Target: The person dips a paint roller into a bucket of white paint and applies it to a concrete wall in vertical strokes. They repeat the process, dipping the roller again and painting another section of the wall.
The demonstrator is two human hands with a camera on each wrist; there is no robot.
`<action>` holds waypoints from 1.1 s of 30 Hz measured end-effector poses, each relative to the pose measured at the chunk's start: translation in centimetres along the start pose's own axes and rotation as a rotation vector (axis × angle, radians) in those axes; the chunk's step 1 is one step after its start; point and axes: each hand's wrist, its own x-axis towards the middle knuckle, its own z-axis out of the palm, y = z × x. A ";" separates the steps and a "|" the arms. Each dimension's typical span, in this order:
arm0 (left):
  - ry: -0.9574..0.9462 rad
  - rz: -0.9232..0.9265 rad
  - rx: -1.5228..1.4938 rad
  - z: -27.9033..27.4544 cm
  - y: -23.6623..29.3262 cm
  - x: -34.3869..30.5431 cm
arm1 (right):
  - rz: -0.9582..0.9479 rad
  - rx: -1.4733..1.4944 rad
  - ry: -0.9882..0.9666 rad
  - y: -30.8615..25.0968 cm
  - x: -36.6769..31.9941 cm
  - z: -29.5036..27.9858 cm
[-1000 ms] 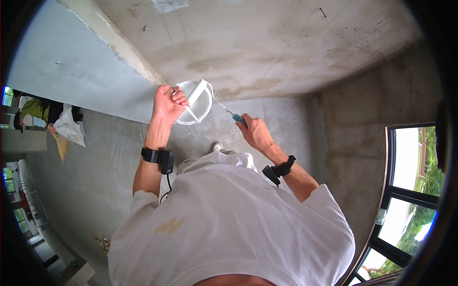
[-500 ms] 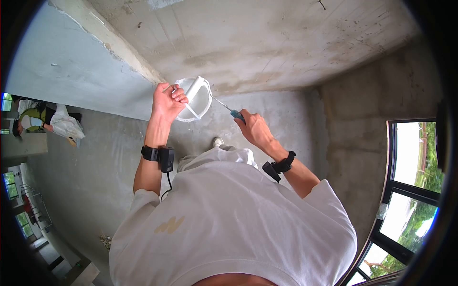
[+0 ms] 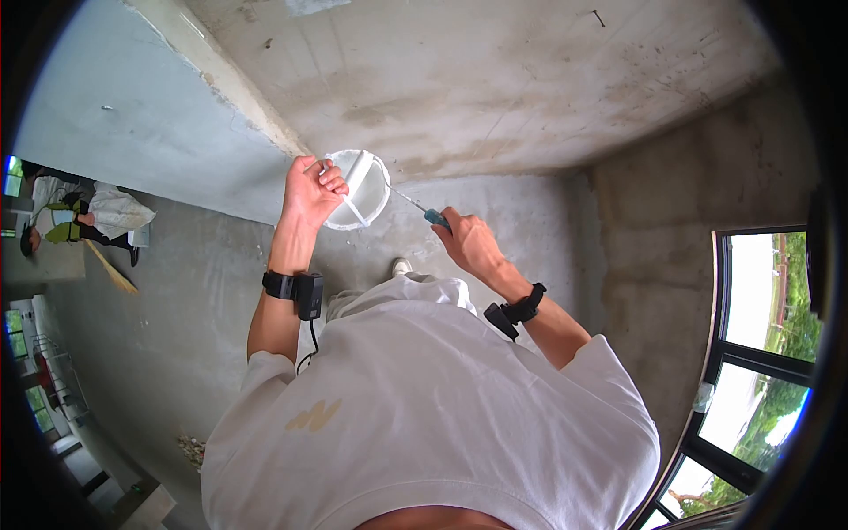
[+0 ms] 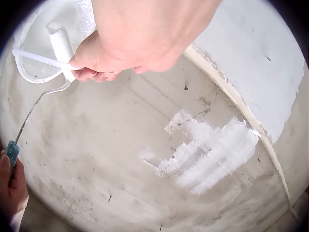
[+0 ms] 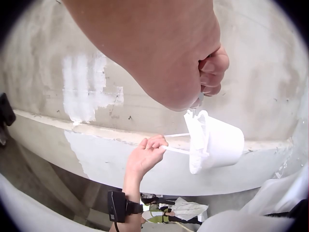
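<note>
The white paint bucket [image 3: 375, 201] is hanging just under the concrete ceiling [image 3: 495, 79]. The left hand [image 3: 311, 193] is curling its fingers round the thin bucket handle [image 4: 41, 59]. The right hand [image 3: 468, 243], held apart, is gripping the paint roller [image 3: 434, 216] by its teal grip, and the roller's sleeve is sitting inside the bucket. A white painted patch [image 4: 207, 157] is showing on the ceiling nearby.

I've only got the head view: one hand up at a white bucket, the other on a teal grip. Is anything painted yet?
Observer: Yes, the left wrist view shows a white paint patch on bare concrete, apart from the bucket.
Reviewer: And the roller?
Observer: Its sleeve lies in the bucket's mouth; a wire frame runs to the teal grip in the right hand.
Reviewer: How's the bucket held?
Observer: The right wrist view shows the left hand gripping its thin handle.
</note>
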 end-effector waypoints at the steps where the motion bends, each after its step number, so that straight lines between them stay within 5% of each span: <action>1: 0.001 0.002 -0.002 -0.1 0.0 -0.1 | -0.003 -0.005 -0.009 0.0 0.0 0.0; 33: -0.034 0.067 -0.004 1.6 1.5 -2.0 | 0.066 0.094 -0.064 -3.6 0.7 -6.1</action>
